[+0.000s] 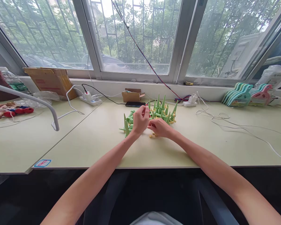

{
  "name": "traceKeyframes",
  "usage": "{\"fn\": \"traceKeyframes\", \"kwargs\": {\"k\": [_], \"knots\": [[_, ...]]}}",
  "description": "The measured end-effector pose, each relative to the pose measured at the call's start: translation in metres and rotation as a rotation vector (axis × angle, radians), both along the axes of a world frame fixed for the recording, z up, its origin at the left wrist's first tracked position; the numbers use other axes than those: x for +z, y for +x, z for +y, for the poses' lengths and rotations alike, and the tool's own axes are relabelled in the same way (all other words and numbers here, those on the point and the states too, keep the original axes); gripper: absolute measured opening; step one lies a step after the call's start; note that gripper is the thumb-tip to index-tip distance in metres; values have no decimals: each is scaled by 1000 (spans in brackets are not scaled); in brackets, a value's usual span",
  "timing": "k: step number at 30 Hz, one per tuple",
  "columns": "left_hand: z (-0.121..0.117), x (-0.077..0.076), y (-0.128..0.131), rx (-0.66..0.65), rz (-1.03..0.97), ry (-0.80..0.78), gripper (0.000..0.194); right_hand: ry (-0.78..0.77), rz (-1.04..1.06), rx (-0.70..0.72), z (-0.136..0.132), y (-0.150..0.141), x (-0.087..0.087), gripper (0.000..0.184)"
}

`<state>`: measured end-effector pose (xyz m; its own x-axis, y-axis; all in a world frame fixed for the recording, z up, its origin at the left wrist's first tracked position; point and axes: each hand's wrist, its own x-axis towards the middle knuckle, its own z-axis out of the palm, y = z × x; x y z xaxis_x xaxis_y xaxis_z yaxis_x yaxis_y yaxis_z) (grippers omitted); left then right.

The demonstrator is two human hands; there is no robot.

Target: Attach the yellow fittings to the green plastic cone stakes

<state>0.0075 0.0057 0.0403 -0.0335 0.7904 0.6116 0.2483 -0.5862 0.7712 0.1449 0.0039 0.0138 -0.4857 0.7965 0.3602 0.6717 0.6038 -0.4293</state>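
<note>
My left hand [141, 120] is raised just above the table, its fingers pinched together; whatever is in them is hidden. Close to its right, my right hand [160, 127] rests low with curled fingers, and I cannot see what it holds. Small yellow pieces [150, 136] lie on the table under and beside it. Behind the hands stands a cluster of green pointed cones [163, 102], several upright, with yellow bits among them. More green cones [126, 128] are to the left of my left hand, some upright and some lying down.
Behind the cones are a black phone [135, 104] and a small open cardboard box [131, 95]. A white lamp arm [49, 107] reaches in from the left. Power strips [91, 100] and loose white cables [224, 118] lie on the table [84, 147]. Teal hangers [239, 94] stand back right.
</note>
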Motion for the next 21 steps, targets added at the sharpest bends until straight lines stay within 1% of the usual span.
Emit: {"fn": "traceKeyframes", "kwargs": {"k": [5,9,15,21], "knots": [[1,0,-2,-3,10,-21,31,40,128,7,2,7,3,15],[2,-1,-2,-4,22,-30,33,117,196,2,4,8,5,18],[3,-3,-2,-15,43,-28,35,205,268,-97,1,10,13,24],[3,-2,-2,-35,95,-63,39,222,334,-170,-2,12,19,27]]}}
